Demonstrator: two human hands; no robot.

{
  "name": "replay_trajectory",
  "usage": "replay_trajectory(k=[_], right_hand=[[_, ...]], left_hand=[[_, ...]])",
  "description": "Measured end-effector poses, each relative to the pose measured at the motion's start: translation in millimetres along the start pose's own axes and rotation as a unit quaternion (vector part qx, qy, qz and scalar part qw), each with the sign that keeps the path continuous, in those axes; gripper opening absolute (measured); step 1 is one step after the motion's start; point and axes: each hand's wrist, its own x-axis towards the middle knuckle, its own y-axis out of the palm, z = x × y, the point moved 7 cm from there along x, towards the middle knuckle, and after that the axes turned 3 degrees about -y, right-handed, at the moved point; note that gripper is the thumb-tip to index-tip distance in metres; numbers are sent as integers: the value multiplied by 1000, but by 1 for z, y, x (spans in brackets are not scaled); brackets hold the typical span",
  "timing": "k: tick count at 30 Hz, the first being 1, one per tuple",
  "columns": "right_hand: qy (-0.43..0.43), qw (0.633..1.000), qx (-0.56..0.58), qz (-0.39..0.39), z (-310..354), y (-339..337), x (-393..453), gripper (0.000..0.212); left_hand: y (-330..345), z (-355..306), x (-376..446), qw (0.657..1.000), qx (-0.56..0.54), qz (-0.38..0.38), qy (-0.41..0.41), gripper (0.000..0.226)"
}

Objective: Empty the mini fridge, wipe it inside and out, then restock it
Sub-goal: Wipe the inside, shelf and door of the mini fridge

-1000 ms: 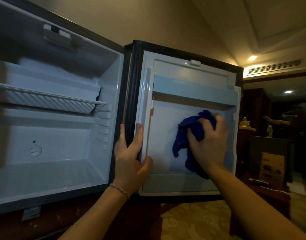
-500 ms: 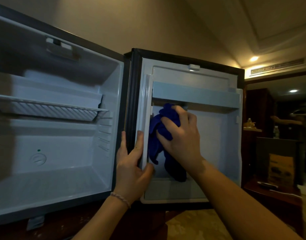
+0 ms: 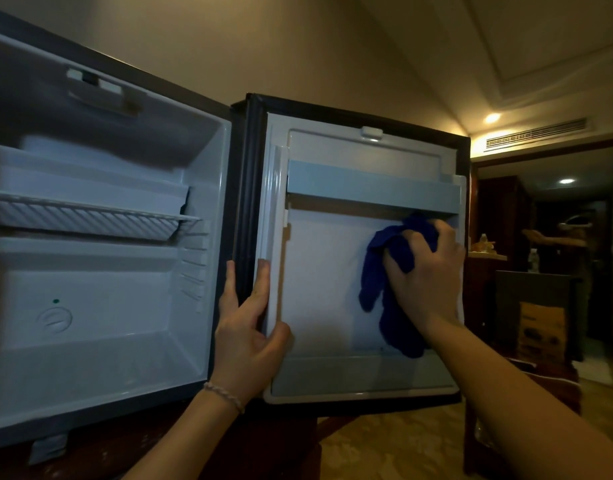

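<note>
Fingers of left hand [image 3: 244, 337] wrapped round hinge-side edge of open white-lined fridge door [image 3: 319, 289]; door steadied.
White plastic mini fridge interior [image 3: 100, 289], emptied, is noted leftmost with one wire shelf [image 3: 86, 216]. Crumpled dark blue cloth [image 3: 388, 289] is gripped by right hand [image 3: 424, 275] and pressed to the door's inner panel, just below the door shelf rail [image 3: 372, 188]; unwiped panel is judged to lie leftward, nearer the left hand.

This looks like a hotel room: a mini fridge [image 3: 107, 237] set on dark wooden furniture, a tray ceiling with recessed downlights [image 3: 492, 117], a slotted air-conditioning vent [image 3: 535, 134] above a dim entry passage, and a water bottle [image 3: 532, 259] on a counter.
</note>
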Motion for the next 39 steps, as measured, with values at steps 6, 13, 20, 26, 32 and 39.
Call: replay_trajectory(k=[6,13,20,26,32,39], right_hand=[[-82,995,57,-1,80,13,-3,39],[-171,984,44,13,143,22,-3,40],[-256,966,-15,34,104,10,-4,39],[-69,996,-33,37,11,-11,3,43],[68,997,34,-20,14,-6,6,38],[-37,996,81,-10,110,21,8,34]], left_hand=[[1,4,-1,1000,-1,3,-8,84],[-1,-3,-1,1000,-17,5,-20,88],[-2,-8,-3,997,-59,21,-47,84],[-1,-11,-3,996,-72,26,-52,82],[-1,-11,-4,996,-65,8,-54,84],[3,-5,-2,998,-48,8,-48,90]])
